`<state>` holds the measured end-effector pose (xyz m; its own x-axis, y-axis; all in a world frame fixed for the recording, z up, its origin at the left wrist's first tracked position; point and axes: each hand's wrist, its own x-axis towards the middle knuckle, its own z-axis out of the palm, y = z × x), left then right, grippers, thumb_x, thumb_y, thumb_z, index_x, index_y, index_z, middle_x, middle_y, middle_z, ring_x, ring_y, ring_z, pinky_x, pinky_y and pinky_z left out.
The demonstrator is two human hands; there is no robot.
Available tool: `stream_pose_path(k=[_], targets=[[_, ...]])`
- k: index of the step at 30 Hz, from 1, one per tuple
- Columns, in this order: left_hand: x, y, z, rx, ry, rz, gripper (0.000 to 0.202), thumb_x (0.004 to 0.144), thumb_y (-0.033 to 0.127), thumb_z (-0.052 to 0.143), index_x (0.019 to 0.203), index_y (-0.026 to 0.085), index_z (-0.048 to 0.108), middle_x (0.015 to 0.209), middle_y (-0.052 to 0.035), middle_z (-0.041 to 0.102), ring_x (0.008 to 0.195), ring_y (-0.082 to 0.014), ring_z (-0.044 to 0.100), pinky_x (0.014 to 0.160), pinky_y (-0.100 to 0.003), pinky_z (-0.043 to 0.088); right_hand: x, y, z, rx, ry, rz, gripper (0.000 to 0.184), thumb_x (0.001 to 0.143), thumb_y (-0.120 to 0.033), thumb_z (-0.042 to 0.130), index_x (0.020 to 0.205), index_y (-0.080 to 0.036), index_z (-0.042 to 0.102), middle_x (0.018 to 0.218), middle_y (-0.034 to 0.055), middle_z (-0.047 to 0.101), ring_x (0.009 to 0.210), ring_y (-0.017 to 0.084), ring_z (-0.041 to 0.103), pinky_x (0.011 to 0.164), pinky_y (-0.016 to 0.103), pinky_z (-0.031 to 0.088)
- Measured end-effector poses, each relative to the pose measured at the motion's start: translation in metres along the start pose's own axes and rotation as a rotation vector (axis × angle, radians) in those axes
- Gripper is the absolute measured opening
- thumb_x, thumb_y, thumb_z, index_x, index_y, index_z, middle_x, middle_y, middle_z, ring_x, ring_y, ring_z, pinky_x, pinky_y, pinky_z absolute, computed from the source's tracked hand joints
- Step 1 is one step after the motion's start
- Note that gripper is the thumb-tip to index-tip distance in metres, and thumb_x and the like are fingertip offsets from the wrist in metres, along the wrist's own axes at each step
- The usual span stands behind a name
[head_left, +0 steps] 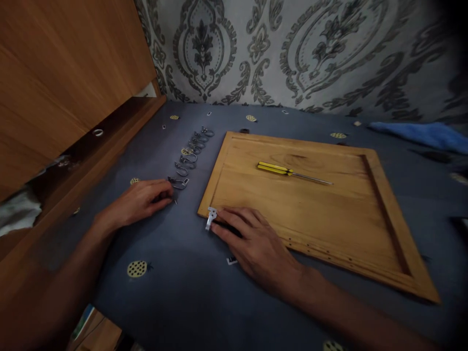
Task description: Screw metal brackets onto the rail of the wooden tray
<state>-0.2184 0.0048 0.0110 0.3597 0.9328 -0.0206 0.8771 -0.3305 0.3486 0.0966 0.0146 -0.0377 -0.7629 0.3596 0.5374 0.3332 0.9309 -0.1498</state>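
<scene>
My right hand (252,239) rests at the near left corner of a framed wooden panel (395,209), its fingers closed on a small silver metal bracket (211,218) held against the edge. A dark strip shows beneath those fingers; I cannot tell whether it belongs to the bracket. To the left, my left hand (149,197) is on the cloth with its fingers curled together, and what they pinch, if anything, is hidden. A tiny screw-like piece (175,201) lies by its fingertips. Just beyond them begins a row of several curved metal hooks (182,169).
A screwdriver (276,168) with a yellow handle lies on the panel. The blue-grey cloth (175,287) has pineapple prints. A wooden cabinet (73,63) stands along the left, and a blue cloth (420,134) lies at the far right. Patterned fabric (256,48) forms the back.
</scene>
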Motion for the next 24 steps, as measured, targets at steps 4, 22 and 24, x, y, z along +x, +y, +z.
stream_pose_path(k=[4, 22, 24], targets=[[0.000, -0.002, -0.003, -0.043, -0.045, 0.000, 0.029, 0.103, 0.037, 0.049, 0.086, 0.019, 0.063, 0.077, 0.0001, 0.064, 0.068, -0.0160, 0.058, 0.066, -0.027, 0.040, 0.001, 0.000, 0.001, -0.007, -0.004, 0.007, 0.027, 0.100, -0.011, 0.056, 0.121, -0.015, 0.072, 0.127, 0.0109, 0.072, 0.116, 0.027, 0.059, 0.096, 0.043, 0.054], [-0.012, 0.008, -0.008, -0.011, -0.020, 0.009, 0.025, 0.102, 0.029, 0.047, 0.091, 0.021, 0.068, 0.088, -0.0026, 0.070, 0.078, -0.0194, 0.064, 0.072, -0.030, 0.046, -0.001, 0.000, 0.002, 0.003, 0.006, 0.009, 0.026, 0.101, -0.011, 0.055, 0.120, -0.014, 0.073, 0.125, 0.0125, 0.072, 0.116, 0.027, 0.058, 0.096, 0.044, 0.053], [-0.014, 0.008, -0.009, -0.039, -0.005, 0.028, 0.025, 0.103, 0.030, 0.048, 0.096, 0.022, 0.071, 0.092, -0.0017, 0.072, 0.082, -0.0193, 0.067, 0.075, -0.029, 0.048, -0.002, 0.000, 0.002, 0.001, 0.007, 0.009, 0.026, 0.102, -0.012, 0.054, 0.121, -0.014, 0.072, 0.125, 0.0120, 0.072, 0.117, 0.028, 0.057, 0.097, 0.044, 0.053]])
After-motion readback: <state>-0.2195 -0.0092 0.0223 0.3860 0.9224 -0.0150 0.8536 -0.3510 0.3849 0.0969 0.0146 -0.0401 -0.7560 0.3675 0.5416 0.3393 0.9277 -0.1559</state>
